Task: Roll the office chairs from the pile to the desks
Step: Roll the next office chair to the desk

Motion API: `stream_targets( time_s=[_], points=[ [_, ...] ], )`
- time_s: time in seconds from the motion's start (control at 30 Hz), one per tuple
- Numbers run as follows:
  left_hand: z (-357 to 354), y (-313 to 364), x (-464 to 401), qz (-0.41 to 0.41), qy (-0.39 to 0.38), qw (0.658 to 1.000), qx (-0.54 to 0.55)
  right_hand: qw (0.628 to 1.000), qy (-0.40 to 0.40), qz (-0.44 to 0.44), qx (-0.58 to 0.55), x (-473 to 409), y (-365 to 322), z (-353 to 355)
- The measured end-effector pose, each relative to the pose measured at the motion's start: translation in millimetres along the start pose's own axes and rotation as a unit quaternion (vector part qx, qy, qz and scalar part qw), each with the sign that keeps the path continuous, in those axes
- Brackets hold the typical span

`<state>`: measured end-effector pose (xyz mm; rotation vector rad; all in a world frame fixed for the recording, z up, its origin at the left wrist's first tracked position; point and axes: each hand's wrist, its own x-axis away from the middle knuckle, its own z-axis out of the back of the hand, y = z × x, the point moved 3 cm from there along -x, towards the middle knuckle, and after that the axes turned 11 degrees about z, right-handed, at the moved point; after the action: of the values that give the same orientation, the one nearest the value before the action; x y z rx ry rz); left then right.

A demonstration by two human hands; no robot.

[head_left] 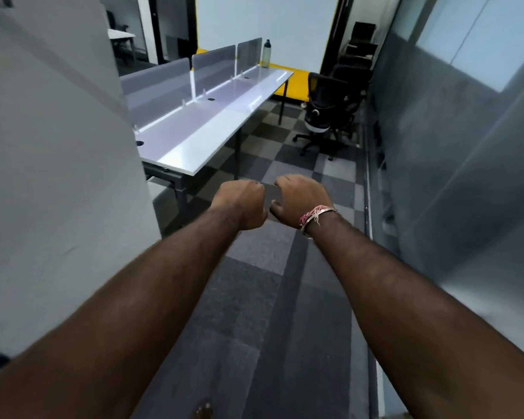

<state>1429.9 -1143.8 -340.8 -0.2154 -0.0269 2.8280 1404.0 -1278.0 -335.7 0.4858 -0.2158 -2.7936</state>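
- Both arms are held out ahead over the checkered carpet (273,297), with the left hand (239,204) and right hand (303,198) close together; the fingers of each are curled in, and nothing is seen gripped in them, though the undersides are hidden.
- The office chairs (330,113) are seen piled at the far right, against the grey wall (436,146); the nearest black one stands on its castors, well apart from the hands.
- The long white desk surface (212,125) with its grey divider screens (212,68) runs along the left, with no chair drawn up on the visible side.
- A water bottle (266,54) stands upright at the far end of the surface; its contents cannot be made out.
- It is judged that the aisle is narrow: a rolled chair could be knocked into a desk leg or scraped along the wall.
- Castors could be tangled with neighbouring bases if the nearest chair is pulled out carelessly.
- The bottle could be toppled if the desk is bumped.
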Motion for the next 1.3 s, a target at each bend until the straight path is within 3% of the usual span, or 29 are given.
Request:
stream_targets(
  time_s=[0.33, 0.7, 0.97, 1.3],
  points=[
    [-12, 29, -198, -0.091, 0.022, 0.996, 0.007, 0.994, -0.002, -0.108, 0.012, -103, 119, -52],
    [-58, 123, -405, -0.145, 0.027, 0.988, 0.041, 0.990, -0.001, -0.140, -0.018, -191, 284, -155],
    [-57, 198, -572, -0.127, 0.016, 0.991, 0.045, 0.992, -0.019, -0.123, 0.000, -297, 444, -195],
    [-110, 212, -797, -0.121, -0.013, 0.992, 0.020, 0.990, -0.033, -0.137, -0.009, -452, 578, -298]
  ],
)
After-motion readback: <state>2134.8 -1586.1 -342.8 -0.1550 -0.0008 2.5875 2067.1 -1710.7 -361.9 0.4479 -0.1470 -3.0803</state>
